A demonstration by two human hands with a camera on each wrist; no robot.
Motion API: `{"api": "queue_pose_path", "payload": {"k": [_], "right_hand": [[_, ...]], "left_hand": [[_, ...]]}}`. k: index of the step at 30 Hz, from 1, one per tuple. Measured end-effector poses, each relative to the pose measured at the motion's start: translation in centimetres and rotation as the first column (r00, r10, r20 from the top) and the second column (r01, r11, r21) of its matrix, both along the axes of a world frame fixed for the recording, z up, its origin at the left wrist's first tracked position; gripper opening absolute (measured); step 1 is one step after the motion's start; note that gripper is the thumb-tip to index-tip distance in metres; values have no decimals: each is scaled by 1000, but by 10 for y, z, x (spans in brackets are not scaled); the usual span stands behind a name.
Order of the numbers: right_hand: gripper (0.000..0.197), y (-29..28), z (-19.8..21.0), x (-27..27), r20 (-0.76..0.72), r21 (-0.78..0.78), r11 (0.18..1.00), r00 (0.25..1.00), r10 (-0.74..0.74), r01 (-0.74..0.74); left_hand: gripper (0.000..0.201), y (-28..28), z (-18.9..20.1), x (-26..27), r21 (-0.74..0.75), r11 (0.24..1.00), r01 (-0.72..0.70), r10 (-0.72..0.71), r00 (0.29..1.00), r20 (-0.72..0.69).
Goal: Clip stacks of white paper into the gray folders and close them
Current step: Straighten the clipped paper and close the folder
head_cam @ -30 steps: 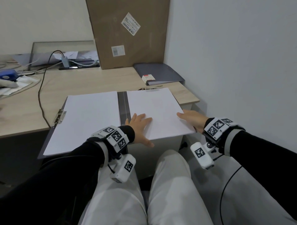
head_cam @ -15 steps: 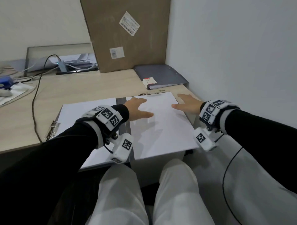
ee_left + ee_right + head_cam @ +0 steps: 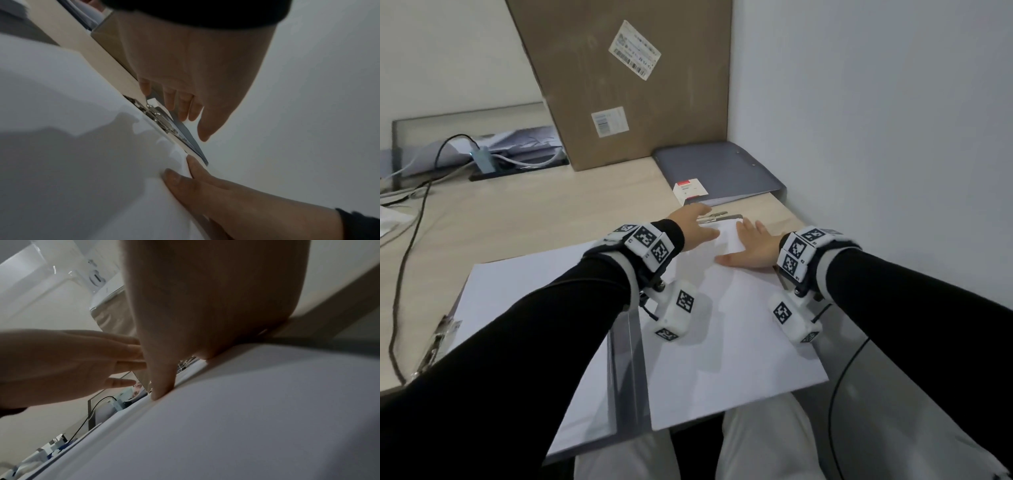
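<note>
**Both hands at the far edge of the right-hand paper stack**

You sat at the worktop [image 3: 524,219] with an open gray folder [image 3: 628,370] spread flat before you, hanging partly over the near edge above your lap. A stack of white paper [image 3: 726,342] lay on its right half, and a second stack [image 3: 517,308] on its left half, at about 9 o'clock from the first. The left half's metal clip [image 3: 436,337] showed at the folder's outer left edge.

Your left hand [image 3: 690,226] reached across to the 12 o'clock end of the right stack, its fingers [image 3: 183,107] fairly straight and held together, hovering over or just touching the metal clip [image 3: 717,216] at that end; the pictures did not settle whether they pressed it. Nothing was gripped in that hand.

Your right hand [image 3: 751,246] lay flat, palm down, on the same stack just at 3 o'clock from the left hand, fingers [image 3: 185,181] extended and spread, pressing the sheets near the far right corner. It held nothing either.

A second gray folder [image 3: 717,171], closed and bearing a small red-and-white label, lay at 12 o'clock from the open one, in the worktop's far right corner against the wall. A large cardboard box [image 3: 626,78] leaned against the wall at 11 o'clock, and a black cable [image 3: 405,260] trailed across the worktop at 9 o'clock.
</note>
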State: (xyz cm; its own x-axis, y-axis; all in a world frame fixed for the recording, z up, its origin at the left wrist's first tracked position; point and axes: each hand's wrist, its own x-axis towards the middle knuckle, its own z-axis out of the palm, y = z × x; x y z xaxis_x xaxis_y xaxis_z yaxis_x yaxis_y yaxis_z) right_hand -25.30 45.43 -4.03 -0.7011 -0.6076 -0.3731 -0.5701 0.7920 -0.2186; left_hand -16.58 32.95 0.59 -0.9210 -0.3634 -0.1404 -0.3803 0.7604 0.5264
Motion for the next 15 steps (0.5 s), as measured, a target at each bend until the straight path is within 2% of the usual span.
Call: {"api": "queue_pose_path", "payload": {"k": [4, 9, 11, 15], "right_hand": [[102, 2, 4, 5, -15, 1, 1000, 1000, -3, 3], [102, 2, 6, 4, 0, -7, 1000, 1000, -4, 4], [103, 2, 5, 3, 3, 0, 1000, 1000, -1, 1], [102, 1, 5, 2, 15, 1, 1000, 1000, -11, 11]], "left_hand": [[55, 2, -5, -30, -13, 1000, -1, 2, 1000, 7], [49, 5, -13, -57, -125, 991, 55, -37, 989, 143], [48, 2, -15, -61, -137, 990, 30, -15, 993, 114], [42, -9, -9, -56, -196, 980, -44, 30, 997, -75]]}}
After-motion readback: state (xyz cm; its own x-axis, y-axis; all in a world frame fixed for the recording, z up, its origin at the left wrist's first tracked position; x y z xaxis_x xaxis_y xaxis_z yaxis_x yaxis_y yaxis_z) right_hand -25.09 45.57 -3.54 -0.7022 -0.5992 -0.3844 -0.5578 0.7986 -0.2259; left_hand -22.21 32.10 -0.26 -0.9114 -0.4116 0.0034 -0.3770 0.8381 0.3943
